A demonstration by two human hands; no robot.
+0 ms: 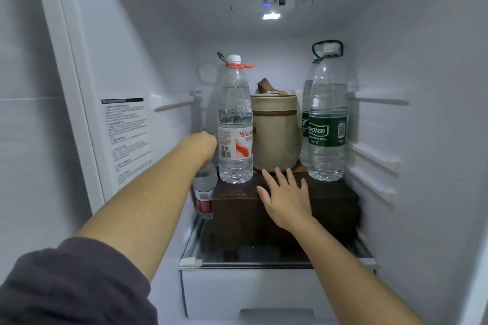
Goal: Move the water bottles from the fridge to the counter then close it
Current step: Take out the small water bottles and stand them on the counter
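Reaching deep into the fridge (132,60) with both hands here, and the left hand (203,144) is folded down over the top of the small bottle (204,192), just beside the brown box (330,200).

Has it got hold?

The fingers are hidden behind the wrist, but I judge yes: the grip looks closed on the neck. The bottle is cap up, its long axis near vertical, its foot tipped slightly toward us.

And the right hand (286,195)?

Spread flat, holding nothing, over the box top; touching or hovering, I cannot tell. It sits between the Wahaha bottle (235,124) and the Cestbon bottle (327,119). Both stand upright on the box, caps up, with another green-labelled bottle (306,113) just behind the Cestbon.

How will the big ones handle?

Well filled, so heavy, I'd say. Thin clear plastic gives under a squeeze, and may be slick if cold. Take them round the labelled waist, or by the carry loops at the necks, and keep them vertical.

The bench?

Out of view.
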